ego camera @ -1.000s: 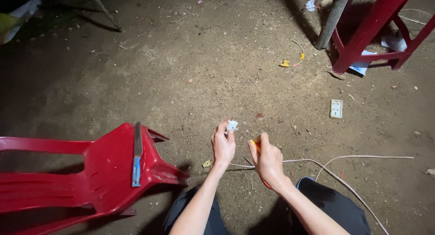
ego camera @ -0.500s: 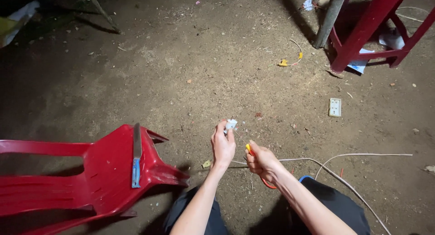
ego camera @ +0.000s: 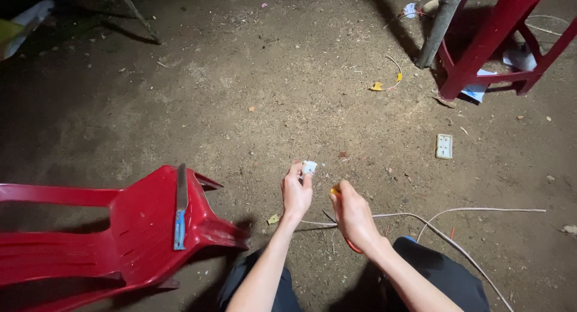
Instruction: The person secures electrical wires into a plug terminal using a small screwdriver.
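Two hands work low over the dirt floor: the left hand [ego camera: 296, 193] pinches a small white plastic piece [ego camera: 309, 167] at its fingertips, while the right hand [ego camera: 353, 214] is closed around an orange-handled tool [ego camera: 335, 192]. White cable [ego camera: 421, 219] trails right. Beside them lies a tipped red chair [ego camera: 144, 228] bearing a blue-handled knife [ego camera: 180, 207].

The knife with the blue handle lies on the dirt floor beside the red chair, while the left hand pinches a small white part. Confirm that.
Not quite. The head view shows the knife lying on the tipped red chair, not on the dirt floor. The left hand does pinch a small white part.
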